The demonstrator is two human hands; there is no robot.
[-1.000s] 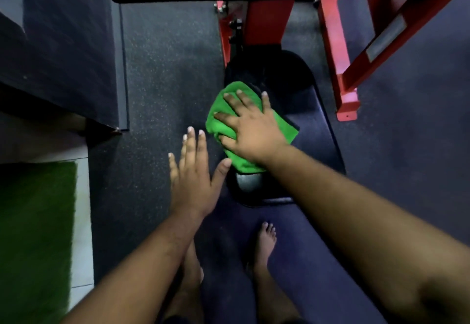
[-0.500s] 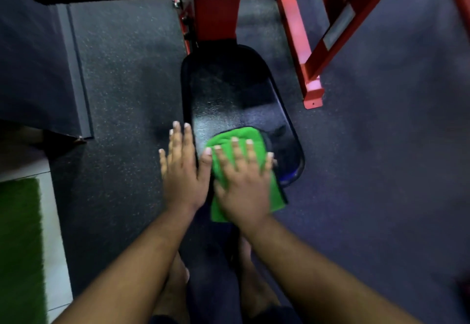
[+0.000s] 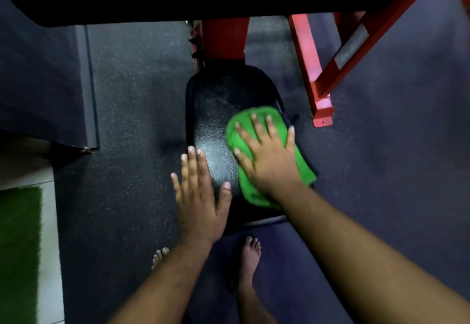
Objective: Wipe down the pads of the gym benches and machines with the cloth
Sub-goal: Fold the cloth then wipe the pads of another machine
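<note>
- Since half a second ago, our right hand [image 3: 269, 157] has carried the bright green microfibre cloth [image 3: 304, 164] away from the near edge of the pad toward 1 o'clock; it now lies on the right half of the pad, toward the right rim.
- Our left hand [image 3: 201, 196] has parted from the right hand: earlier the two lay side by side and touching, now a strip of bare pad shows between them.
- The right hand presses flat on the cloth, fingers straight and spread, pointing toward 12 o'clock; nothing is pinched.
- The left hand is flat, fingers straight and close together, thumb out toward 2 o'clock; it sits at the pad's left edge, at 8 o'clock from the cloth. Whether it touches the pad we cannot tell.
- The black, rounded, textured vinyl seat pad [image 3: 216, 110] shows a pale sheen in the strip between our hands, running toward 12 o'clock.
- The cloth is bunched and folded, with its 5 o'clock corner reaching the pad's right rim.
- At 12 o'clock from the pad stands a red painted steel post [image 3: 223, 38]; at 2 o'clock, a red steel frame leg [image 3: 309, 66] rests on the dark speckled rubber floor [image 3: 132, 120].
- Our bare feet [image 3: 248, 260] stand at 6 o'clock.
</note>
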